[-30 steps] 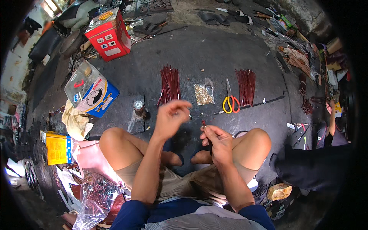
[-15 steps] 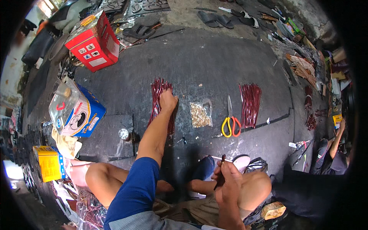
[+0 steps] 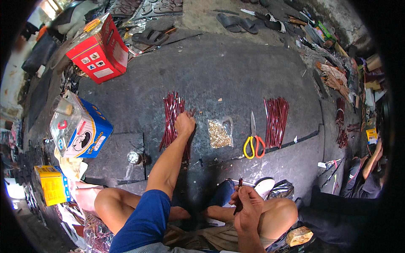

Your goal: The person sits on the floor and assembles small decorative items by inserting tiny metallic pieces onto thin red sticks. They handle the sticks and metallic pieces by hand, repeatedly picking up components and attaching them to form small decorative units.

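My left hand (image 3: 184, 123) is closed at the right side of a loose pile of shiny dark-red strips (image 3: 172, 110). The end of a strip (image 3: 193, 112) pokes out past its fingers. Near my right knee, my right hand (image 3: 248, 206) pinches a small bunch of dark strips (image 3: 240, 183) between thumb and fingers, tips upward. Between the two piles lies a clear plastic bag of small gold-coloured pieces (image 3: 220, 134). Scissors (image 3: 254, 140) with one yellow and one red handle rest beside a second pile of dark-red strips (image 3: 276, 122).
On the left stand a red box (image 3: 101, 50), a blue-and-white can (image 3: 86, 128) and a yellow box (image 3: 51, 185). A small round jar (image 3: 133, 157) sits near my left knee. Black sandals (image 3: 236, 22) lie at the back. Another person's arm (image 3: 373, 160) shows at far right.
My left hand has shifted slightly downward at the pile, and a strip end now shows beyond its fingers. My right hand stays near my knee with its strips. The whole view has shifted slightly.
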The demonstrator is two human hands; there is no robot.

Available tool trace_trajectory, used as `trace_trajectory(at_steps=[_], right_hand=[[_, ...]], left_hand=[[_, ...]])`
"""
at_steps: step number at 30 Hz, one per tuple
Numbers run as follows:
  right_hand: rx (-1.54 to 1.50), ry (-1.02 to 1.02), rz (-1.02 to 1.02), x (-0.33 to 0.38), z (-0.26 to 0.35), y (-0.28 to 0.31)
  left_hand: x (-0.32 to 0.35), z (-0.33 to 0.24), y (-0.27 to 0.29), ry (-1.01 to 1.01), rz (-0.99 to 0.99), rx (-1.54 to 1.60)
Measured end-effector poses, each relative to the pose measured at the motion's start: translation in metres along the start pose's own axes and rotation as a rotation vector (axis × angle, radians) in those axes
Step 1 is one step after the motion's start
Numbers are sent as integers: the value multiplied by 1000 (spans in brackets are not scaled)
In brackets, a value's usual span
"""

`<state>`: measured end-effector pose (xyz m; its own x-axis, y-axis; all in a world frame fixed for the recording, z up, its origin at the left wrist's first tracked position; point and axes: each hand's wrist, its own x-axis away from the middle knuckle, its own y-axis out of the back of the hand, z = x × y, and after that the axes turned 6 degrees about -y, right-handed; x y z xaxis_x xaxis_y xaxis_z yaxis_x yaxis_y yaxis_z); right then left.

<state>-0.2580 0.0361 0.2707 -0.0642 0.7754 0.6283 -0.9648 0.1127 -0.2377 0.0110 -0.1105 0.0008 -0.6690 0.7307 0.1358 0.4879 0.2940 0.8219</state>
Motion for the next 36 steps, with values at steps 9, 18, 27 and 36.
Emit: trace_trajectory(at_steps=[9, 18, 27, 36], right_hand=[[46, 1, 82, 8, -3, 2], [147, 157, 373, 29, 57, -9], [-151, -80, 743, 38, 72, -22], [-166, -121, 791, 48, 36, -22]], left_hand=[[13, 13, 19, -29, -37, 522], [96, -103, 213, -417, 194, 774], [261, -126, 337, -501, 234, 1004], [272, -117, 324, -441, 221, 964]])
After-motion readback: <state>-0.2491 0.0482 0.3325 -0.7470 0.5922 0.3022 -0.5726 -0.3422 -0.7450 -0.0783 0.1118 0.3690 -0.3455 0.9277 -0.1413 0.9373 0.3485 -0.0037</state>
